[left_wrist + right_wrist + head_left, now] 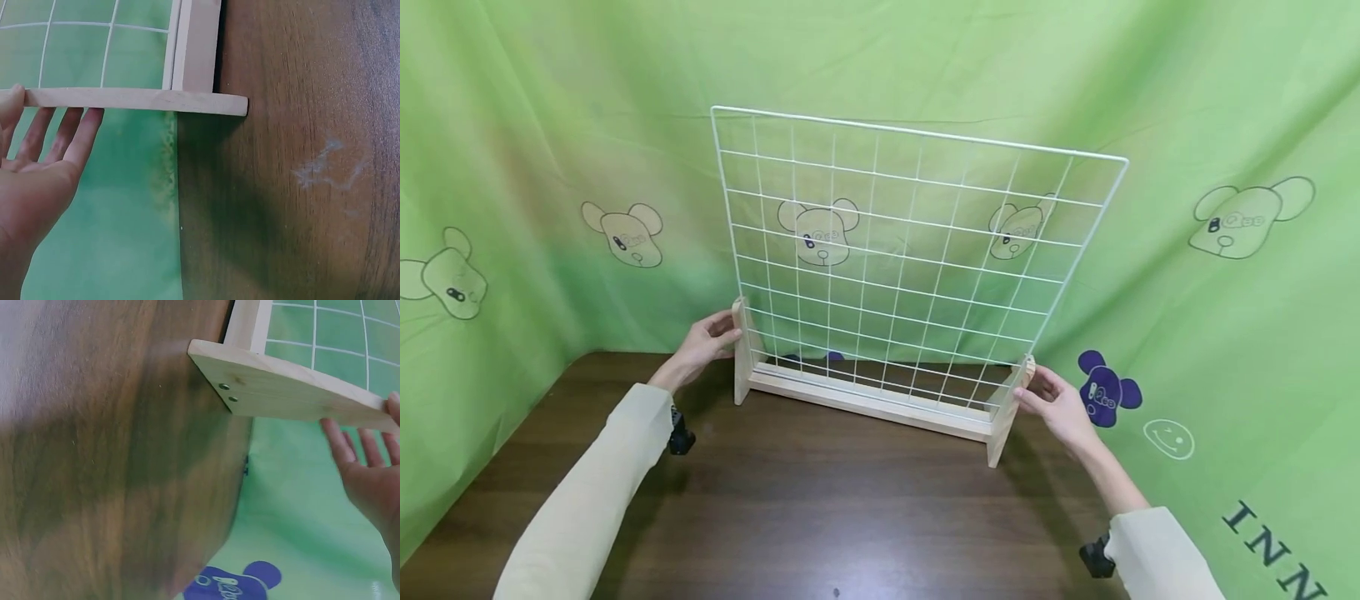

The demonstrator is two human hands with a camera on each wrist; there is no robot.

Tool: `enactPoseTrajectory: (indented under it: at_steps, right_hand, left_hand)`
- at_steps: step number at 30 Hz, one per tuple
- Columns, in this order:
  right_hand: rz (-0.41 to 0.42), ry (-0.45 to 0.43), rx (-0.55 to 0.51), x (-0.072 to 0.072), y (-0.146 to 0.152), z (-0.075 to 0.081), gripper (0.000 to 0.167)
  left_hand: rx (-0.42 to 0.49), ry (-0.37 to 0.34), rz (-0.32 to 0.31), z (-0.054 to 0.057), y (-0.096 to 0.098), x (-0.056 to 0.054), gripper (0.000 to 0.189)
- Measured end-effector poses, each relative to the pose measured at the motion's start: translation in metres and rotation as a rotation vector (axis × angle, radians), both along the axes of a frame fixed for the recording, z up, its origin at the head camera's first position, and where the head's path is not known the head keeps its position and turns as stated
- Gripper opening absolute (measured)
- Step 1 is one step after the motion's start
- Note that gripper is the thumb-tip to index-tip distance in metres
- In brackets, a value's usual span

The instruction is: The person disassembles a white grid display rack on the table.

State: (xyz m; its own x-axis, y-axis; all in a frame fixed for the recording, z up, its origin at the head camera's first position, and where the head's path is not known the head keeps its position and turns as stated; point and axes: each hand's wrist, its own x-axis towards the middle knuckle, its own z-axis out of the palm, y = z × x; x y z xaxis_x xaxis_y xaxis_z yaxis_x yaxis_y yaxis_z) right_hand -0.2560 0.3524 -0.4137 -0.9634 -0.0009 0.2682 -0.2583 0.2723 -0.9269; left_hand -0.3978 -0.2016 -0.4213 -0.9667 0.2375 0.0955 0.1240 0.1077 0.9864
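A white wire grid (917,178) stands upright in a pale wooden base (865,401), leaning slightly back. My left hand (700,343) holds the left wooden side panel (742,358) near its top, thumb at the front edge and fingertips against the outer face in the left wrist view. On the other side, my right hand (1060,408) holds the right side panel (1000,433) by its upper part, with the thumb at the front edge. Two metal screws (229,392) show on that panel's outer face in the right wrist view.
The stand sits toward the back of a dark brown wooden table (820,508). A green curtain (955,50) printed with bear heads hangs behind and at both sides. Pale marks (325,165) show on the tabletop in the left wrist view.
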Motion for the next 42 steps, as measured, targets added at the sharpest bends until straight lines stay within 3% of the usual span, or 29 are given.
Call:
enactPoseTrajectory:
  at_steps: [7, 12, 21, 25, 32, 35, 42]
  right_hand:
    - [-0.01, 0.032, -0.137, 0.002, -0.001, -0.001, 0.057]
    - [-0.015, 0.083, -0.161, -0.001, -0.005, 0.001, 0.06]
    - [-0.015, 0.097, -0.171, -0.001, -0.005, -0.002, 0.06]
    - [-0.037, 0.097, -0.137, 0.001, -0.007, -0.001, 0.061]
    - [-0.114, 0.107, 0.067, 0.011, -0.009, 0.002, 0.064]
    - [-0.097, 0.144, 0.116, 0.015, -0.01, 0.001, 0.069]
    - [-0.022, 0.222, 0.086, 0.022, -0.013, -0.011, 0.08]
  left_hand:
    - [0.023, 0.015, 0.05, 0.001, 0.007, 0.001, 0.058]
    - [0.021, 0.026, 0.057, 0.001, 0.006, 0.003, 0.057]
    - [0.01, 0.035, 0.046, -0.002, 0.006, 0.006, 0.057]
    - [0.011, 0.04, 0.042, -0.004, 0.007, 0.004, 0.057]
    - [0.017, 0.03, 0.03, -0.005, 0.009, 0.003, 0.058]
    - [0.011, 0.024, 0.035, -0.005, 0.01, 0.002, 0.058]
    - [0.019, 0.016, 0.036, -0.005, 0.014, -0.001, 0.058]
